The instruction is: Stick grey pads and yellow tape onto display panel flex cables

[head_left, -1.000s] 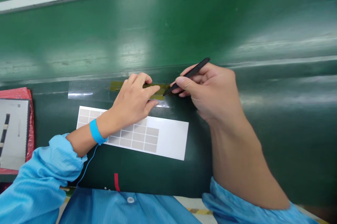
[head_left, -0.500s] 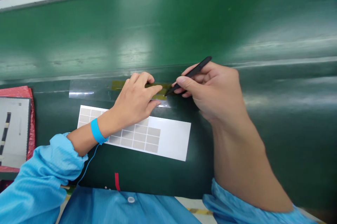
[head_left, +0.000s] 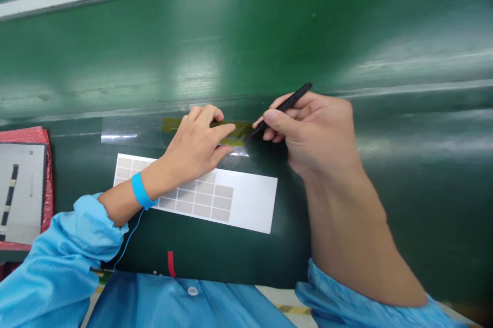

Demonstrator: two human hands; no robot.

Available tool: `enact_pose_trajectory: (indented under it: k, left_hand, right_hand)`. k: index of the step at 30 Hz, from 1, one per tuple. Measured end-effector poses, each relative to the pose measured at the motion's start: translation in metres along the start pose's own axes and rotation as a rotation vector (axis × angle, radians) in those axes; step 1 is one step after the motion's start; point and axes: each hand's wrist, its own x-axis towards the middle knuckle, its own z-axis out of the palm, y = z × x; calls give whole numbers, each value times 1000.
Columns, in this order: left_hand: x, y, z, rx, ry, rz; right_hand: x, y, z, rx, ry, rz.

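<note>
Slim, black, slanted pen-like tool (head_left: pixel 292 100), finely tapered

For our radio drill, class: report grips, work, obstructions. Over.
Right grip closed on black tool, tip near amber strip. Left grip covers strip's middle. White gridded sheet partly hidden too.

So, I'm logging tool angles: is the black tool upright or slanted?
Slanted: the black tool leans in the right hand, tip by the yellow strip, far end toward the upper right.
</note>
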Motion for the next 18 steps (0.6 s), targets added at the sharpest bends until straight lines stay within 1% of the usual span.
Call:
enact_pose_trajectory:
  k: [4,10,13,15,18]
  left_hand:
    - [0,-4,2,21,2,12]
    - [-3,-13,-3,-1,70,57]
    - [-3,-20,-9,-51,116,50]
    - [-2,-23,-16,-127,155,39]
    - [2,-18,-33,-231,230,-20]
  right_hand:
    - [2,5,-8,82,-3,9]
    - [9,7,-26,197,40,51]
    - [19,3,-40,262,79,75]
    - [24,0,-53,312,116,68]
    - [27,-2,-77,373,168,43]
